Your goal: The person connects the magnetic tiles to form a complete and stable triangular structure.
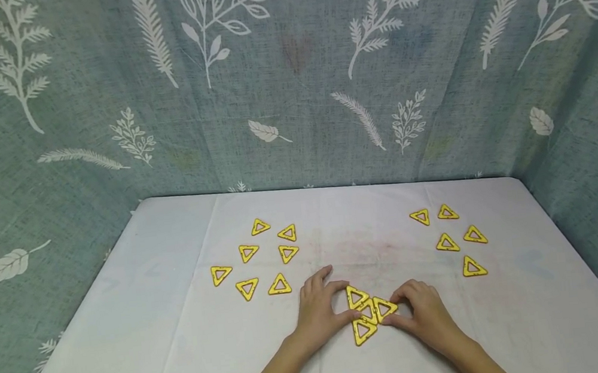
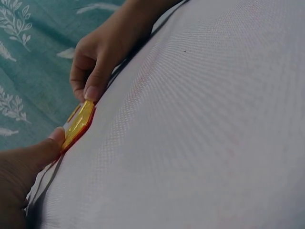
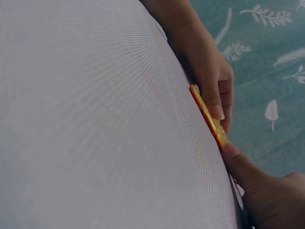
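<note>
Several yellow triangular magnetic tiles lie joined edge to edge near the front of the table: an upper tile (image 1: 357,297), a middle tile (image 1: 368,311), a lower tile (image 1: 364,330) and a right-hand tile (image 1: 384,308). My left hand (image 1: 318,309) holds the group from the left, index finger at the upper tile's corner and thumb at the middle tile. From the other side, my right hand (image 1: 423,312) pinches the right-hand tile between thumb and index finger. In the left wrist view, the tiles (image 2: 80,124) appear edge-on between both hands, with a red rim.
Loose yellow triangles, such as one tile (image 1: 279,284), are scattered at the left back. More of them, including another tile (image 1: 474,266), lie at the right back. A white cloth (image 1: 186,365) covers the table, and a leaf-patterned curtain (image 1: 300,90) surrounds it.
</note>
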{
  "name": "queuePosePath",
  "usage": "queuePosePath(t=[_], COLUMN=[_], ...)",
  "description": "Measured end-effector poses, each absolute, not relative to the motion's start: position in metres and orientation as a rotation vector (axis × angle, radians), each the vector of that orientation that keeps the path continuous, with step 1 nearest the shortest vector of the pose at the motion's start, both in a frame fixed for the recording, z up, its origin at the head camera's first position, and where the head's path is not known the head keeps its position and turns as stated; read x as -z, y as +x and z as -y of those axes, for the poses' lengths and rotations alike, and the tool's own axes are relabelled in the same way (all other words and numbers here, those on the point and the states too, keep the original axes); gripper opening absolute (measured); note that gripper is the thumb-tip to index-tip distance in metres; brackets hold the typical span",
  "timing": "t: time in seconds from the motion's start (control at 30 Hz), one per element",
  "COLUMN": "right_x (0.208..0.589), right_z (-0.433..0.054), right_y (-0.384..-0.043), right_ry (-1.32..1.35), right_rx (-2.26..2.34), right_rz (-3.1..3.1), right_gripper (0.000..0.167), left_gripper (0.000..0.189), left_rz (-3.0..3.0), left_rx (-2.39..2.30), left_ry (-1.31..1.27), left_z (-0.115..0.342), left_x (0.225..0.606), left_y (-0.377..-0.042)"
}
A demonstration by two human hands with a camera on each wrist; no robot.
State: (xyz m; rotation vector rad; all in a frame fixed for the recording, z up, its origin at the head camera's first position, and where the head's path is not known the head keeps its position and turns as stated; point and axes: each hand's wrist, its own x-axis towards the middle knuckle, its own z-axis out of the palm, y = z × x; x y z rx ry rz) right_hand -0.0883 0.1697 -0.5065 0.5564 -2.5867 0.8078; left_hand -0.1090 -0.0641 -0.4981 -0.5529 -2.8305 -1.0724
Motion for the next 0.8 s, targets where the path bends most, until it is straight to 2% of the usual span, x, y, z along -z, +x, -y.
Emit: queuePosePath(t=[0.47,0.8], right_x=[0.508,0.509], right_z=[-0.164,-0.155], right_y=[-0.087,-0.089], right_ry=[0.475,0.627], right_rx=[-0.925,-1.154], right_rz=[2.533,2.343], right_gripper=[0.038,0.032], left_gripper=[0.053,0.052], left_rz=[2.694,2.591], left_rx=[1.195,1.142], left_ry=[-0.473,-0.584], left_z=[0.06,0.062], left_x=[0.497,0.502], left_y=[-0.109,-0.112])
